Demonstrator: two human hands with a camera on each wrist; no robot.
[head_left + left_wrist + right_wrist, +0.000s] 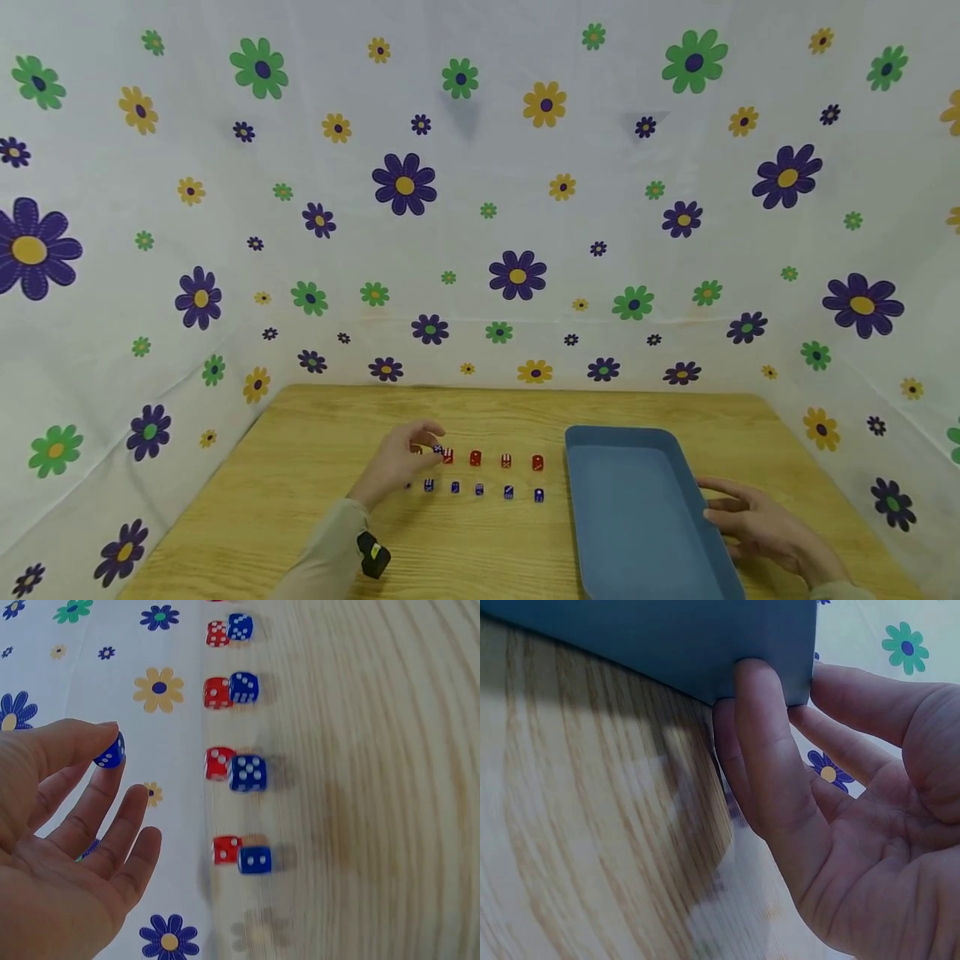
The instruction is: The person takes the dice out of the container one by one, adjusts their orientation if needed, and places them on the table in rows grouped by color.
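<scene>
My left hand [401, 462] pinches a blue die [111, 752] between thumb and forefinger, its other fingers spread loosely. The pinched die is raised beside the left end of a row of red dice [506, 460]. Nearer to me runs a row of blue dice [508, 492], roughly matched to the red ones. In the left wrist view, red dice [219, 763] stand behind blue dice [247, 773] in pairs. My right hand [765, 529] is at the right side of a blue tray [678, 454], its fairly straight fingers [761, 690] touching the outer wall.
The tray stands on the wooden table [480, 550] to the right of the dice, and the part of its floor in view is bare. White flowered cloth [465, 250] hangs behind and on both sides. A black wrist device [372, 554] sits on the left sleeve.
</scene>
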